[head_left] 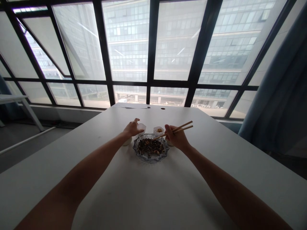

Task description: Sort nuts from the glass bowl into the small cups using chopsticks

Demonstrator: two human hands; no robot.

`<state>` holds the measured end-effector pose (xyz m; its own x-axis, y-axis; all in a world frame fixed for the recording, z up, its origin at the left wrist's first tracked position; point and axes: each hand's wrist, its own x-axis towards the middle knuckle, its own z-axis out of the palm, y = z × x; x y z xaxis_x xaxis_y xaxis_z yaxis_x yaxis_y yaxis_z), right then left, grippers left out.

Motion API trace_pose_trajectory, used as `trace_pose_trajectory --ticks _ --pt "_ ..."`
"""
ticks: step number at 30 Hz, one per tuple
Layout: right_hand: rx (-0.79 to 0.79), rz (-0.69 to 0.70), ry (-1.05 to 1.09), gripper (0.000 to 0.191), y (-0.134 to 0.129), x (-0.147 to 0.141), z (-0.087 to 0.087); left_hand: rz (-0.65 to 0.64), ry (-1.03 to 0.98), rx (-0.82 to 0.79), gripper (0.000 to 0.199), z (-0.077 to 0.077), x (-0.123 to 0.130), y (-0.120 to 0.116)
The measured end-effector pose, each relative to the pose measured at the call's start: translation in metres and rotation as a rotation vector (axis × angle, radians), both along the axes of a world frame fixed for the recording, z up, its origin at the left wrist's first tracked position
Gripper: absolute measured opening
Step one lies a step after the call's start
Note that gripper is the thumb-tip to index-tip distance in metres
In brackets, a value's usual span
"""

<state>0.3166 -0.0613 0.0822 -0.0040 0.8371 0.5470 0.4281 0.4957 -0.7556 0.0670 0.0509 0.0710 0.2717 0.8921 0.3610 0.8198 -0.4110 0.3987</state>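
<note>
My right hand (175, 135) is closed around a pair of wooden chopsticks (184, 126). Their tips point left, down to the far side of a scalloped clear glass dish (151, 159). A heap of small dark mixed pieces, like seeds or nuts (150, 146), fills the dish. My left hand (132, 128) grips the left side of a small clear cup (142, 126) behind the dish, thumb in front; its far fingers are partly hidden. Beside that cup stands a second small cup (155, 130) holding some yellowish-brown pieces (159, 130).
Under each hand a pale round container shows in part, the left one (127, 142) and the right one (169, 142). All stand on a long white table (107, 191). Papers (130, 105) lie at its far end before the windows. A blue curtain (278, 86) hangs at right.
</note>
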Motion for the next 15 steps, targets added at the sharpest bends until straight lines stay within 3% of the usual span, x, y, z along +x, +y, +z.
trace_pose_trajectory --ticks 8,15 --pt "-0.026 0.054 -0.136 0.061 0.004 -0.001 -0.009 -0.048 0.001 -0.028 0.070 -0.006 -0.018 -0.011" --pt "0.007 0.054 -0.033 0.062 0.002 -0.005 -0.008 -0.053 -0.118 0.080 0.075 -0.021 -0.066 -0.042"
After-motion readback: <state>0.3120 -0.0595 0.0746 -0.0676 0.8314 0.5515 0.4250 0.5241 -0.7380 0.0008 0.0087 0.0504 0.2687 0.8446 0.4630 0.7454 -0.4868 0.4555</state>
